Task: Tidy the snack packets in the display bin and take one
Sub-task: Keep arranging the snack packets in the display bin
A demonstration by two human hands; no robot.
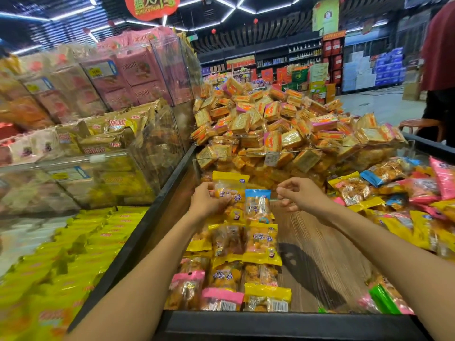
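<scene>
A black-framed display bin (283, 323) with a wooden floor holds snack packets. Along its left side lie neat rows of yellow, blue and pink packets (261, 244). My left hand (209, 200) grips a yellow-topped packet (230, 184) at the far end of those rows. Beside it stands a blue-topped packet (257, 205). My right hand (299, 194) hovers just right of it with loosely curled fingers, holding nothing. A loose heap of mixed packets (403, 193) fills the bin's right side.
Behind a clear divider (344, 148) rises a tall mound of gold and orange biscuit packs (270, 119). Clear bins of wafers (98, 124) stand at left, yellow packs (78, 254) below them. A person in red (440, 45) stands at far right by a stool (418, 124).
</scene>
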